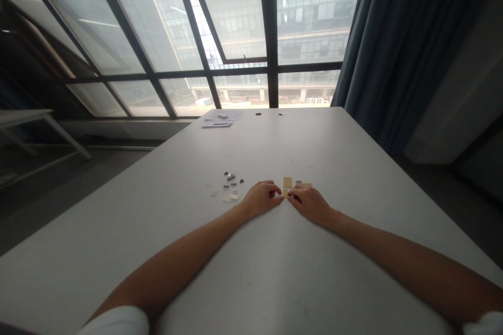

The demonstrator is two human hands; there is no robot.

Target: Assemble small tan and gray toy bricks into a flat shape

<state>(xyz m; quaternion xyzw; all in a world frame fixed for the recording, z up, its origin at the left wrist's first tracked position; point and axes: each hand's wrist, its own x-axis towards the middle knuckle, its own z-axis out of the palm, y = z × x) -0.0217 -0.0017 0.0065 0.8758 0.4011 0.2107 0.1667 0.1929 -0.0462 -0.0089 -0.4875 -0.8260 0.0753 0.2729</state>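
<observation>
Flat tan pieces with small raised dots, like toy-brick plates (287,182), lie on the white table between my hands. My left hand (261,197) rests at their left edge, thumb and forefinger curled towards each other; anything pinched there is too small to make out. My right hand (312,204) covers the lower right part, its thumb and forefinger closed on the near edge of the plates. Beyond the right knuckles shows a small grey piece (299,182). Left of my left hand lie several dark grey pieces (230,177) and some loose cream flat pieces (234,197).
The long white table (251,251) runs towards the windows. At its far left corner are papers (217,124) with a small white object on top. Two small dark items, one a round disc (258,114), lie at the far edge. A blue curtain (377,52) hangs right.
</observation>
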